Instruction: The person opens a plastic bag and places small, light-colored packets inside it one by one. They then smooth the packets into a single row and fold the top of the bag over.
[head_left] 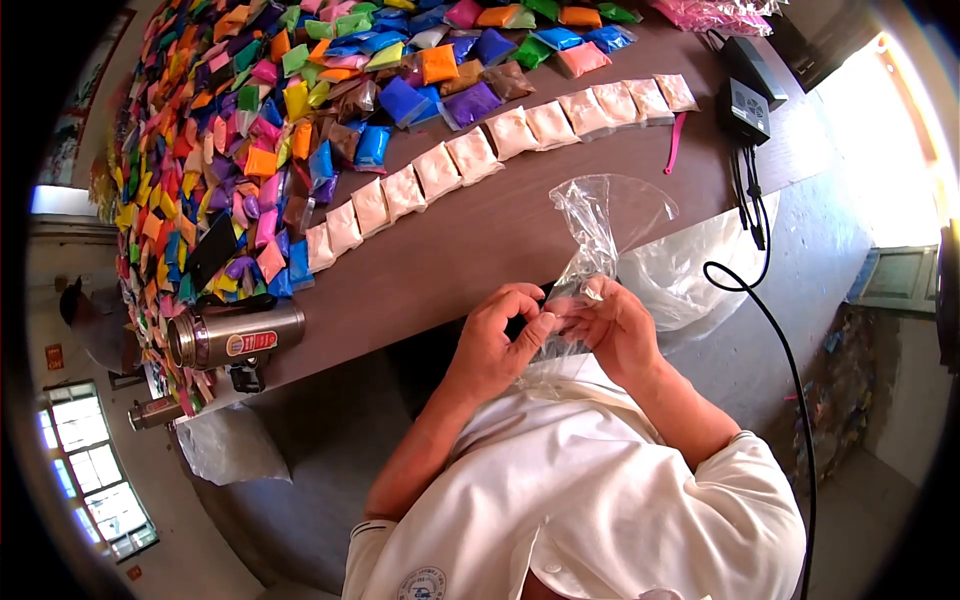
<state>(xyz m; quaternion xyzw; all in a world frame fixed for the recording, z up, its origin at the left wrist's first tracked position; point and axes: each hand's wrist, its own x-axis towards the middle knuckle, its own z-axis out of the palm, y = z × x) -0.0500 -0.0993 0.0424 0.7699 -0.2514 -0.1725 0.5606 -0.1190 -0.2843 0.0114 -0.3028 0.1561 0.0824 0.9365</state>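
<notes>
1. OK, L hand (497, 338): thumb & fingertips drawn in narrow on the clear bag (584, 218), at its near part; exact contact pts too small to tell.
2. R hand (622, 328): fingers curled in on same bag, just beside L hand, approx. level w/ it.
3. Bag sits btwn my hands, in front of my shirt (590, 440). Long axis runs up & away from me, leaning a bit R; free end flares out over the table (420, 265), past my fingertips. R hand is the nearer one to that flared end.
4. Beyond, row of pale packets (437, 172) runs diag.: near end off to my L, far end up R, by the pink strip (675, 145). Row's well apart from both hands; L hand's nearer its near end.
5. Further L: steel flask (240, 333), then heap of coloured packets (265, 162). R: loose plastic (690, 285), touching neither hand.
</notes>
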